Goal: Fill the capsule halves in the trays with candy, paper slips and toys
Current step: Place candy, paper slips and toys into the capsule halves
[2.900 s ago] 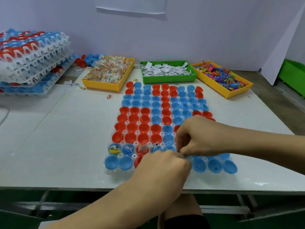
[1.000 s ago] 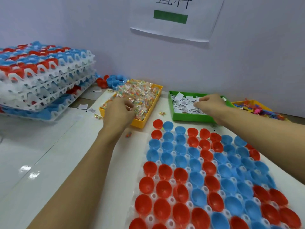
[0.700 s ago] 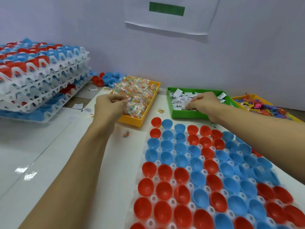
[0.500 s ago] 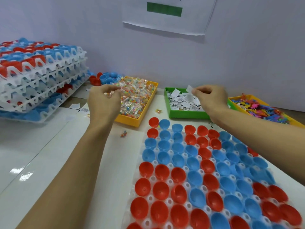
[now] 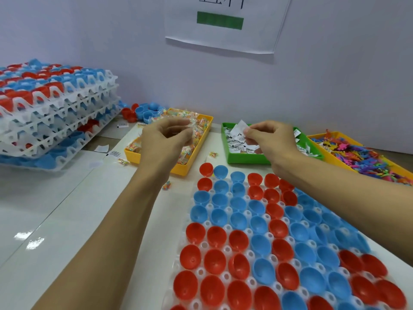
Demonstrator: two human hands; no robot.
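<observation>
Nearest you lies the clear moulded tray (image 5: 202, 272), a thin sheet with round holes between its sockets, resting flat on the glossy white tabletop (image 5: 67, 220). It carries smooth, shiny capsule halves (image 5: 259, 224), red and blue hollow cups with mouths up, and those you can see hold nothing yet.

Beyond the tray's far edge, your left hand (image 5: 166, 139) hovers over the yellow bin (image 5: 182, 168), fingers curled, thumb and fingertips pinching a crinkly clear-wrapped candy (image 5: 188, 127). The bin is a shallow plastic rectangle heaped with more such wrapped sweets. A couple of stray candies (image 5: 166, 186) lie on the tabletop beside the tray's far left corner.

Your right hand (image 5: 272, 142) hangs above the green bin (image 5: 245, 158), just past the tray's far edge, thumb and forefinger nipping a small white folded paper slip (image 5: 239, 128). The bin holds a loose litter of printed slips.

To the tray's far right, a second yellow bin (image 5: 324, 151) is piled with spiky, many-coloured plastic toys (image 5: 366, 157).

Well left of the tray stands a stack of white lattice trays (image 5: 55, 121), loaded with red and blue capsule pieces. Behind all of it, a paper sheet (image 5: 223, 21) with a green bar hangs on the pale wall.
</observation>
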